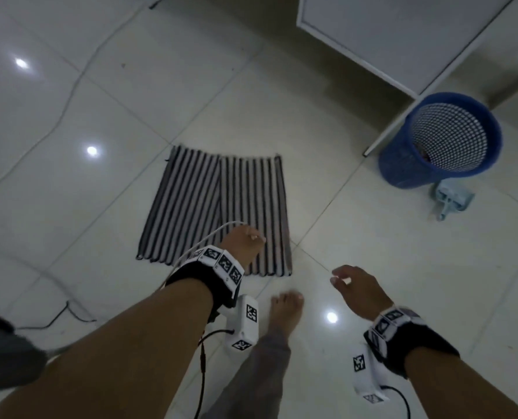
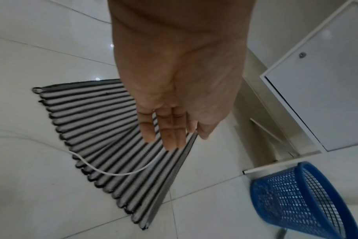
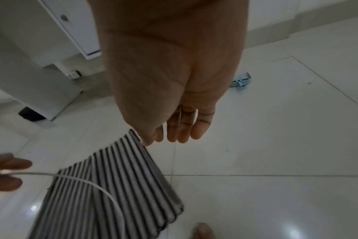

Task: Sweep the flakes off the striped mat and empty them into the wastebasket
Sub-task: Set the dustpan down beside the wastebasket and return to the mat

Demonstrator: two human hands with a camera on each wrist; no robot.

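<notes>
We find both hands empty with relaxed fingers, left hand (image 1: 245, 243) over the striped mat (image 1: 191, 204), right hand (image 1: 357, 285) beside it; the mat shows no flakes; the dustpan (image 1: 451, 201) lies parked against the wastebasket (image 1: 403, 173).

left hand (image 1: 245, 243) hides part of the striped mat (image 1: 212, 207). flakes too small to tell. wastebasket (image 1: 442, 140) contents unclear through mesh; base cut off in left wrist view. pale blue dustpan (image 1: 451, 201) partly behind it.
</notes>
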